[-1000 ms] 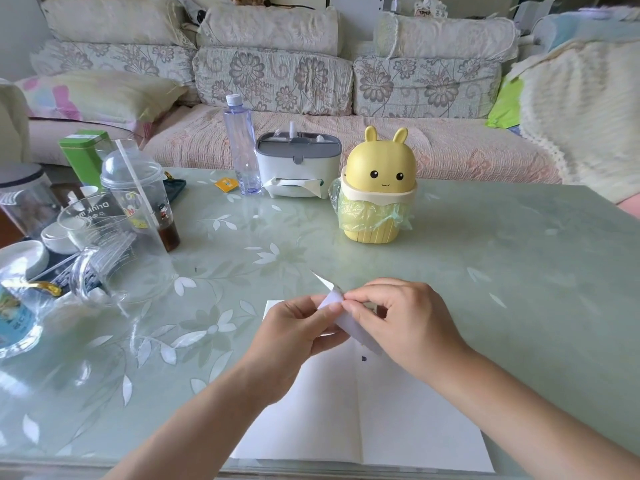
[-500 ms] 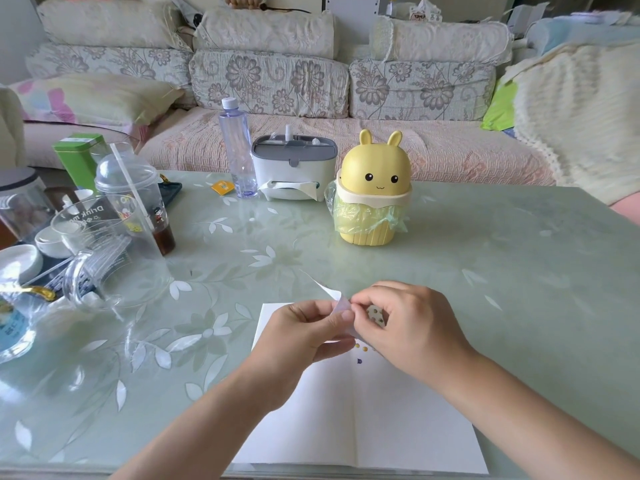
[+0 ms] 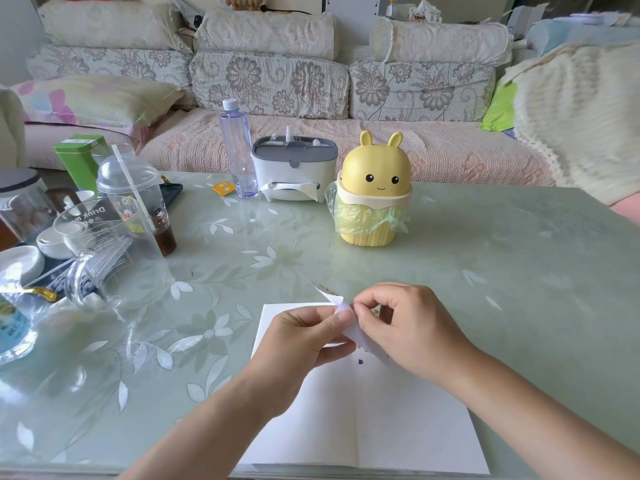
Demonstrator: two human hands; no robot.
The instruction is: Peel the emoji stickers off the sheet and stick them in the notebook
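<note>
The small white paper sticker sheet [image 3: 362,337] is held clear of the pale green glass worktop [image 3: 502,271], directly above the upper part of the open white blank-paged notebook [image 3: 381,420], so that a freed sticker has only a short way to travel. The left hand [image 3: 304,336] is closed on the sheet's left edge, thumb against curled fingers, to steady it. The right hand [image 3: 408,327] is closed in a thumb-and-forefinger pinch at the sheet's upper edge, judged to be picking at a sticker; that sticker is too small to be made out. One small dark sticker [image 3: 361,361] is seen on the page beside the centre fold.

Containers stand well apart from the notebook. The yellow rabbit-shaped plastic bin [image 3: 375,188] is lined with a pale green bag; its contents are hidden. The clear plastic bottle [image 3: 239,150] appears empty. The domed clear cup with straw [image 3: 138,202] holds a little dark liquid. The grey-and-white tissue box [image 3: 294,168] shows one tissue drawn out at its front.
</note>
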